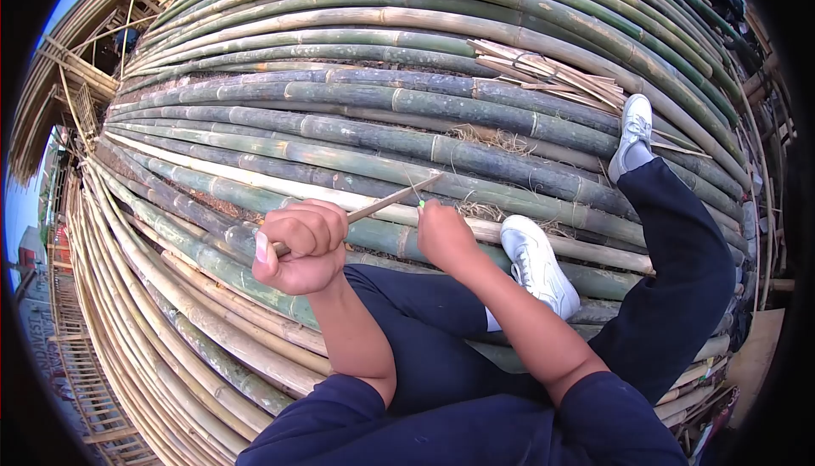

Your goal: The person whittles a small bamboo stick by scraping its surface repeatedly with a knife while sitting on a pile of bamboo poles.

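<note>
Bamboo poles (365, 137) lie beneath left hand (301, 244) gripping a brown stick (389, 201), right hand (446, 234) pinching something green (421, 204).

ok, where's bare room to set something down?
Beyond the left hand, the bamboo poles are bare, left of the strip bundle and dry fibres; rounded, so things may roll. Crowded: around the right hand, between brown stick and nearer shoe.

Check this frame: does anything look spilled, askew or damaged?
Slightly messy: loose straw-like shreds are scattered on the bamboo poles beyond the right hand, and farther off thin strips lie in an uneven pile. Both interrupt the long rows; I see no clear damage.
</note>
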Motion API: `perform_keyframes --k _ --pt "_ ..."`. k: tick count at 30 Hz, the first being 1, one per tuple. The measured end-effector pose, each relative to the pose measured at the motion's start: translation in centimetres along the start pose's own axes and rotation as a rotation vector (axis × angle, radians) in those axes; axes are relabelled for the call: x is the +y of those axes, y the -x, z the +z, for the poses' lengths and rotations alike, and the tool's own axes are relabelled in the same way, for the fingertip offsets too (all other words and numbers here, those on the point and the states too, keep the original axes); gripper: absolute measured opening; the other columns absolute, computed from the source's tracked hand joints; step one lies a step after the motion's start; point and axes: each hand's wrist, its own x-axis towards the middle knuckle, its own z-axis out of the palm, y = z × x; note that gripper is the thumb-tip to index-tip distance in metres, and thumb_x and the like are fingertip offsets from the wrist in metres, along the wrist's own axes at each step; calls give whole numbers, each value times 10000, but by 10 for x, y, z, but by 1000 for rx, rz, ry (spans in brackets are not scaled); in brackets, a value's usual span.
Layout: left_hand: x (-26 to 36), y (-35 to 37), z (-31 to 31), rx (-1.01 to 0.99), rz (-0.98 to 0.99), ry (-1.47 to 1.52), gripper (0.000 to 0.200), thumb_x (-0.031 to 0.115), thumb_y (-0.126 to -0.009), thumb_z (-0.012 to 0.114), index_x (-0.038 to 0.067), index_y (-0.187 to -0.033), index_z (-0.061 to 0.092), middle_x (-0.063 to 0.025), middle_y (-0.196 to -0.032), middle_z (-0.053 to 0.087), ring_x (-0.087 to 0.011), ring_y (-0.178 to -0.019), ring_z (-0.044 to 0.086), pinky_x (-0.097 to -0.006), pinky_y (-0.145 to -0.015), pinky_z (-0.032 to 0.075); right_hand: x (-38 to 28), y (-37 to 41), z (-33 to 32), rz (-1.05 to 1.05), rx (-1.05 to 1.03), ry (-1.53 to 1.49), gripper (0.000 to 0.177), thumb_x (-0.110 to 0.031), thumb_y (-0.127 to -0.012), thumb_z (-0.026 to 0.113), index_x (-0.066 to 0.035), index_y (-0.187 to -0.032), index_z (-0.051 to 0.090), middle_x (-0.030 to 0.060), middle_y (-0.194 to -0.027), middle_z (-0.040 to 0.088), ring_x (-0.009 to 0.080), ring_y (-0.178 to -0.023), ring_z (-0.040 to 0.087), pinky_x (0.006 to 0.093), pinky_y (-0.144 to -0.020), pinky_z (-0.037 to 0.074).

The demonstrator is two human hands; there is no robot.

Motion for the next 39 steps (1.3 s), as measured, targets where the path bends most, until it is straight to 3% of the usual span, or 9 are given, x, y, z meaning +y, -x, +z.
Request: perform_keyframes --k 3,7,15,17,21,28,30,33,39 --pt "1 1 -1 36 12 -23 517 380 -937 374 116 -510 250 10 -405 232 -108 -315 187 -276 -317 190 27 -15 12 -32 -20 -27 263 -149 -994 466 79 -903 560 308 -806 659 446 -763 670 525 -659 530" --pt "-1 3 -1 97 0 -25 513 394 -933 374 122 -517 246 18 -411 222 -104 -324 171 -279 -325 169 -70 42 -44 -125 18 -193 330 -200 -1007 468 76 -877 595 281 -706 642 471 -662 645 541 -607 516" --pt "1 4 -6 272 17 -27 514 425 -927 384 133 -532 235 26 -424 199 -105 -343 157 -286 -353 140 -57 17 -31 -149 160 -246 371 -243 -1000 510 41 -771 581 282 -593 575 489 -583 591 539 -556 486" --pt "0 5 1 222 2 -37 510 426 -924 385 135 -535 229 27 -425 197 -106 -346 154 -288 -357 140 -67 26 -38 -167 142 48 374 -280 -999 514 2 -773 610 234 -608 621 422 -607 653 499 -544 534" --pt "1 5 4 177 -18 -61 498 423 -911 392 140 -539 218 27 -425 195 -106 -350 150 -292 -364 144 -44 13 -34 -207 157 -69 384 -273 -991 530 14 -742 586 253 -609 605 463 -582 616 523 -536 510" --pt "0 6 7 186 -20 -21 480 388 -893 409 127 -530 232 14 -426 216 -114 -346 173 -286 -358 167 -27 4 -26 -184 133 166 384 -299 -999 519 21 -807 610 215 -642 640 424 -632 658 497 -555 533" --pt "-5 11 20 53 -28 -50 477 363 -886 411 104 -521 246 -3 -428 238 -123 -346 186 -286 -363 168 7 -5 -13 -102 105 247 382 -293 -1005 492 13 -832 642 196 -709 684 356 -691 708 445 -598 570" --pt "-9 11 36 -12 -39 -79 478 344 -883 418 84 -515 258 -18 -430 253 -131 -347 198 -288 -367 164 24 -6 -22 -129 52 256 359 -249 -1011 461 41 -868 618 223 -714 674 392 -689 694 463 -619 565" --pt "-10 7 26 23 -27 -36 483 347 -887 424 81 -519 258 -22 -429 259 -130 -352 195 -294 -371 164 -81 49 -75 -263 68 -144 294 -200 -1000 473 60 -890 555 275 -660 622 454 -647 648 516 -600 529"
